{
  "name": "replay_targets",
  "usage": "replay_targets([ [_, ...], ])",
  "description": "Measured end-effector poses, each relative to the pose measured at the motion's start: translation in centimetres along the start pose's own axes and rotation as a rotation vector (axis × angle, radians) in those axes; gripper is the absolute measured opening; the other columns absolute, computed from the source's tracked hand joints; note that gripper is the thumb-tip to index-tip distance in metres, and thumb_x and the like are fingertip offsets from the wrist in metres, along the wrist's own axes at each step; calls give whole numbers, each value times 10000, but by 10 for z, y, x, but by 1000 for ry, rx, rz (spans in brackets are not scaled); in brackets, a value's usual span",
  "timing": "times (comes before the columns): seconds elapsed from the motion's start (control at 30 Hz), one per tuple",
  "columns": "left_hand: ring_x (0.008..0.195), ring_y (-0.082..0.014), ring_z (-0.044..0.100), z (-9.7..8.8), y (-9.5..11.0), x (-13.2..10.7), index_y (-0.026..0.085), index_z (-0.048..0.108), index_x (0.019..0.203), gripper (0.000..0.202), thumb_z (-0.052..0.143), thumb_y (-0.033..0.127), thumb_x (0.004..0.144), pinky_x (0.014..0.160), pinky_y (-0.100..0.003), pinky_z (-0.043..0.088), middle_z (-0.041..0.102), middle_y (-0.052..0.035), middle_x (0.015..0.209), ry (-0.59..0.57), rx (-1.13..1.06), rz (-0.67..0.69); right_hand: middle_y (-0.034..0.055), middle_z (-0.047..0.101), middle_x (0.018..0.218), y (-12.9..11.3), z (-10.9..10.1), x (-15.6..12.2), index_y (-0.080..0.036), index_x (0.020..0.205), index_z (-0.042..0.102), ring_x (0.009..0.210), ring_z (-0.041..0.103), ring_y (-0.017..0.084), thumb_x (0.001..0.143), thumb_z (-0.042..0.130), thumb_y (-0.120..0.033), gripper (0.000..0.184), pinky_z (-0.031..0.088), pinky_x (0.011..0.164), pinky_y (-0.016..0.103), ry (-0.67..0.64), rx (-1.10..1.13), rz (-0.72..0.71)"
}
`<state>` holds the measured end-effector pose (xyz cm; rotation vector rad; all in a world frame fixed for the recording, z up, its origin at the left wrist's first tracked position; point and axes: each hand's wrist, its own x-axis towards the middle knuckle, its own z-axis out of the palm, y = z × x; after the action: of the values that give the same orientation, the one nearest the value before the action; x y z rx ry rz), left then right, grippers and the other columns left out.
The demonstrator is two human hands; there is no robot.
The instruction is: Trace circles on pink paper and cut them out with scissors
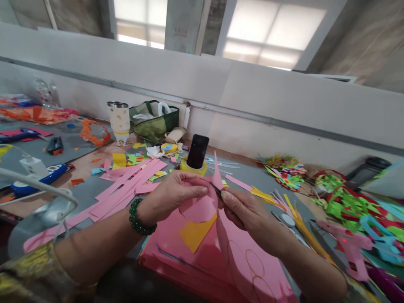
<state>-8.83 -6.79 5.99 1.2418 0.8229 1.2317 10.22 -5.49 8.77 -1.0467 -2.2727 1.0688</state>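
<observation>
My left hand (172, 195), with a green bead bracelet (137, 219) on its wrist, pinches a pink paper sheet (202, 208) held up over the table. My right hand (244, 208) is closed on a thin dark tool (216, 190), likely scissors, whose tip meets the sheet's edge. A yellow paper piece (195, 233) shows beneath the held sheet. Under both hands lies a stack of pink paper (240, 261) with pencilled circles drawn on it.
A black phone (197, 151) stands in a yellow tape roll (193, 168). Long pink strips (126, 185) lie to the left. Behind them stand a tumbler (119, 122) and a green bag (154, 122). Colourful paper cut-outs (350, 206) crowd the right side. A white wall (221, 92) borders the table.
</observation>
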Motion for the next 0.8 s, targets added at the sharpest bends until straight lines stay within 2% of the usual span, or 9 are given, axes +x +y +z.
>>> replay_targets([
  [0.17, 735, -154, 614, -1, 2, -1, 124, 709, 870, 220, 707, 250, 690, 690, -263, 453, 699, -59, 828, -35, 48, -76, -53, 324, 566, -3, 1, 0, -199, 694, 422, 481, 283, 87, 944, 300, -447, 372, 244, 417, 214, 8, -36, 0],
  [0.3, 785, -189, 626, -3, 2, -3, 109, 697, 905, 251, 679, 276, 718, 725, -295, 465, 690, -71, 835, -93, 98, -50, -53, 319, 571, -3, 2, 0, -202, 679, 393, 488, 288, 90, 947, 292, -446, 376, 256, 430, 221, 12, -49, 0],
  [0.53, 733, -130, 600, -2, 6, -2, 133, 696, 828, 144, 646, 221, 726, 692, -235, 446, 685, -36, 834, -120, 172, -30, -26, 385, 616, -12, 3, -2, -201, 674, 402, 555, 348, 111, 957, 280, -429, 383, 310, 493, 238, 29, -182, -12],
  [0.67, 715, -126, 605, -2, 7, -2, 136, 698, 896, 194, 638, 218, 731, 683, -234, 455, 696, -38, 846, -144, 174, -52, -28, 390, 617, -8, 4, -1, -200, 666, 403, 564, 362, 113, 955, 290, -426, 384, 310, 505, 242, 38, -194, -15],
  [0.8, 809, -154, 617, -4, 7, -1, 146, 695, 966, 247, 634, 200, 733, 730, -245, 463, 705, -42, 904, -154, 305, 18, -16, 417, 660, -7, 4, -1, -198, 710, 457, 591, 376, 120, 949, 314, -445, 373, 335, 522, 242, 15, -196, -9],
])
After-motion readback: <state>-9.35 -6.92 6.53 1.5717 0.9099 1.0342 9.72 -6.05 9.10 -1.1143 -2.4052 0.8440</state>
